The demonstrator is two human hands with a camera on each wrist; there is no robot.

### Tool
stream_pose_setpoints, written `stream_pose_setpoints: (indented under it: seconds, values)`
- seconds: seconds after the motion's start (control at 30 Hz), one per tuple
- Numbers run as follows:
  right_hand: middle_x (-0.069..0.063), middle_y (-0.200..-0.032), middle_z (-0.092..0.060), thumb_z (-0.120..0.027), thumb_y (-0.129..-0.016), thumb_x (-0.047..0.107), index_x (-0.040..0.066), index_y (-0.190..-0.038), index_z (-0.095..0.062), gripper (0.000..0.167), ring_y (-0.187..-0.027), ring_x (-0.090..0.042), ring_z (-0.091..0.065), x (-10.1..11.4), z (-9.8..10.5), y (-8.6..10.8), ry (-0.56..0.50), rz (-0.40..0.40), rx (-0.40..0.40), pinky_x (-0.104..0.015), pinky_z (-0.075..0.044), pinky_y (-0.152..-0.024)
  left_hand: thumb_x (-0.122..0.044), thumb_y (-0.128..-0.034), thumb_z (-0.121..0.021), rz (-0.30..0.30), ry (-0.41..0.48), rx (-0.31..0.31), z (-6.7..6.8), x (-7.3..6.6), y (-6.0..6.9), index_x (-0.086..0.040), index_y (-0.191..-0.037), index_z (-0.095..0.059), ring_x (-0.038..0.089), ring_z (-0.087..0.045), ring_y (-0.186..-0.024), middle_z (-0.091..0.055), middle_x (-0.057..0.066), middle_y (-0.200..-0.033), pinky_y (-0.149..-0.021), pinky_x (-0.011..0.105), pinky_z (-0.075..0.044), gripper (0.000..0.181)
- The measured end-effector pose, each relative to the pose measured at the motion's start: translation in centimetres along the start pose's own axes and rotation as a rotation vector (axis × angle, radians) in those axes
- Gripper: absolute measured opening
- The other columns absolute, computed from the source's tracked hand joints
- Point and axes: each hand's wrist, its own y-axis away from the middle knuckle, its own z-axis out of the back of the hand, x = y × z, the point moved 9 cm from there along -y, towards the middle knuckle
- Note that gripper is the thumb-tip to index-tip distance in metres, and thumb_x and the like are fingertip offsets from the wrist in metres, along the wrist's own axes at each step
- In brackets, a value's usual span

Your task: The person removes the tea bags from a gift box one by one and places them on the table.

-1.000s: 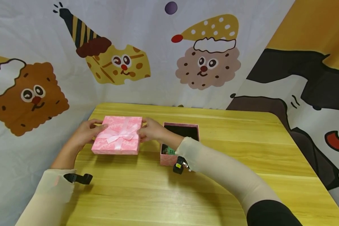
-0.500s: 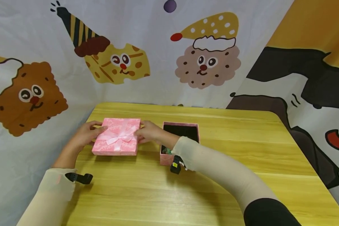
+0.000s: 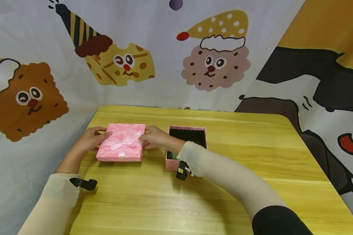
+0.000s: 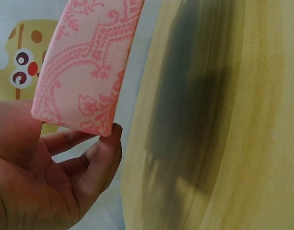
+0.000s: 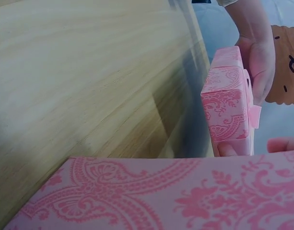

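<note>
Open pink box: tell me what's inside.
Inside the box, a black surface shows at the far end, and a small green item near the left front corner, too hidden to identify. The right arm covers the rest.

The left arm (image 3: 48, 202) enters the head view low at eight o'clock and slants toward one, its hand held well apart from the other. The left hand (image 3: 89, 140) pinches, fingers curled, thumb pointing toward two. The right arm (image 3: 229, 176) comes in at five, bent, its forearm reaching toward ten. The right hand (image 3: 154, 137), at three o'clock from the left, also pinches, fingers toward nine.
</note>
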Motion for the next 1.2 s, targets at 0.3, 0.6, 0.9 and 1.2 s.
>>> stream_pose_setpoints:
  seconds: [0.3, 0.6, 0.9, 1.2]
  values:
    - [-0.011, -0.1, -0.063, -0.062, -0.1, 0.003, -0.001, -0.156, -0.035, 0.063, -0.083, -0.021, -0.063, -0.5, -0.3, -0.4, 0.035, -0.011, -0.016, -0.049, -0.057, -0.098, -0.046, -0.1055, -0.056, 0.043, -0.015, -0.005, -0.1, 0.7, -0.3, 0.008, -0.154, -0.032, 0.019, -0.067, -0.084, -0.047, 0.035, -0.136, -0.071, 0.039, -0.064, 0.077]
    - [-0.01, -0.095, -0.06, -0.066, -0.098, 0.006, -0.003, -0.147, -0.043, 0.055, -0.083, -0.019, -0.06, -0.7, -0.7, -0.3, 0.088, -0.024, -0.009, -0.052, -0.053, -0.104, -0.044, -0.106, -0.056, 0.038, 0.016, 0.01, -0.5, 1.2, -0.5, 0.01, -0.154, -0.032, 0.016, -0.067, -0.08, -0.047, 0.034, -0.133, -0.07, 0.039, -0.064, 0.076]
    - [-0.008, -0.096, -0.058, -0.067, -0.098, 0.009, 0.0, -0.149, -0.043, 0.058, -0.088, -0.019, -0.059, -1.1, -0.9, -0.5, 0.127, -0.034, 0.033, -0.05, -0.052, -0.106, -0.047, -0.1048, -0.057, 0.03, -0.004, 0.005, -0.5, 1.8, -0.8, 0.01, -0.154, -0.032, 0.016, -0.068, -0.08, -0.049, 0.036, -0.132, -0.07, 0.039, -0.063, 0.08]
    - [-0.012, -0.122, -0.059, -0.066, -0.102, 0.017, 0.002, -0.161, -0.028, 0.072, -0.093, -0.019, -0.057, -1.4, -0.8, -0.7, 0.118, -0.089, 0.018, -0.046, -0.053, -0.105, -0.049, -0.1049, -0.056, 0.075, -0.004, 0.002, -0.6, 2.3, -0.8, 0.008, -0.156, -0.031, 0.025, -0.069, -0.094, -0.049, 0.035, -0.136, -0.076, 0.039, -0.064, 0.08]
